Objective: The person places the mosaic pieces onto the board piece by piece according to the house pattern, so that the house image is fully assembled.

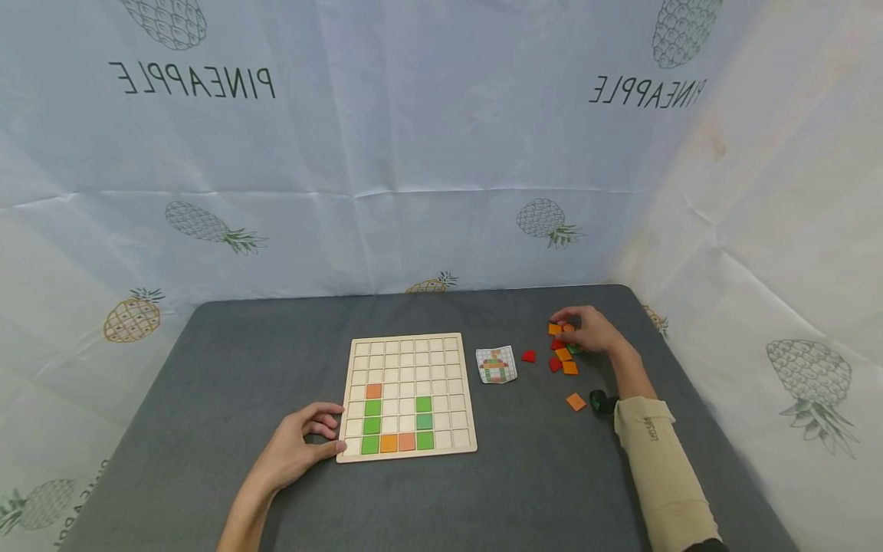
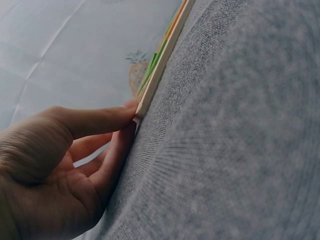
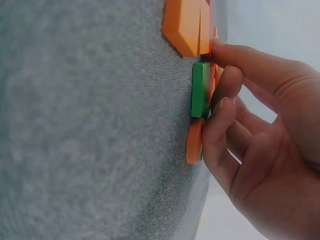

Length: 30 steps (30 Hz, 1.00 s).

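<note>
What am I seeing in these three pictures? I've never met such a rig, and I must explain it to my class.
There is no machine: a person works bare-handed, with a left grip and a right grip. The widest picture comes from a camera on the person's head; the other two come from cameras on the wrists, each looking at that hand's work. On the grey table lies a wooden grid board, partly filled with green tiles and orange tiles. To its right are a printed card and loose coloured pieces. The left grip touches the board's near left corner. The right grip is at the loose pieces; whether it holds one is hard to tell.
</note>
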{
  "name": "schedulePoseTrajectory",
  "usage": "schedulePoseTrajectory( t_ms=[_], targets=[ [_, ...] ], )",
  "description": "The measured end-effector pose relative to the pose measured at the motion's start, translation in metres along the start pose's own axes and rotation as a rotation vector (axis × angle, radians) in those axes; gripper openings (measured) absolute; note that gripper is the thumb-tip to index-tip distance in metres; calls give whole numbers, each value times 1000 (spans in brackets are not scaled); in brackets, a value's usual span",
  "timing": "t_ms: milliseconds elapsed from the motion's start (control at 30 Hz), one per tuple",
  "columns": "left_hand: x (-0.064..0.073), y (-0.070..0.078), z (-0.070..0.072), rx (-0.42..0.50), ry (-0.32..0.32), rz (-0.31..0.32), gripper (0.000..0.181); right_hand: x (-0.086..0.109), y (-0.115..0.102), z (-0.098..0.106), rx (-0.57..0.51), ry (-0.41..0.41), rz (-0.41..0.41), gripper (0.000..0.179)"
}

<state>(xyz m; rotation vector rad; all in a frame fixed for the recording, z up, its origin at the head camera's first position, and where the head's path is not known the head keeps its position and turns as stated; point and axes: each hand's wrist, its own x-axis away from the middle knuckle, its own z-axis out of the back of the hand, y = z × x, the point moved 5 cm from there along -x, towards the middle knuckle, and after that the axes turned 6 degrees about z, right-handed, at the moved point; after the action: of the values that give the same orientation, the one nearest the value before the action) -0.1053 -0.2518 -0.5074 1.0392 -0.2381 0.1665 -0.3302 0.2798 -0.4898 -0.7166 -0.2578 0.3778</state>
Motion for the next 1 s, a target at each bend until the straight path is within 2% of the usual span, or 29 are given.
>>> schedulePoseTrajectory(
  t_ms=[200,400,633,1000],
  targets=[
    [0,0,0,3,2,-4,58,2,-1,-1,-7,24,-8,38],
    [1,0,-1,3,3,-1,58,5,-13,0,-27,45,78,39],
    [1,-2,-1,9,1,-2,58,7,-47,-5,-38,55,206,40],
    [0,-1,0,-2,4,9,58,5,-106,-41,-59,19,323,40]
  ],
)
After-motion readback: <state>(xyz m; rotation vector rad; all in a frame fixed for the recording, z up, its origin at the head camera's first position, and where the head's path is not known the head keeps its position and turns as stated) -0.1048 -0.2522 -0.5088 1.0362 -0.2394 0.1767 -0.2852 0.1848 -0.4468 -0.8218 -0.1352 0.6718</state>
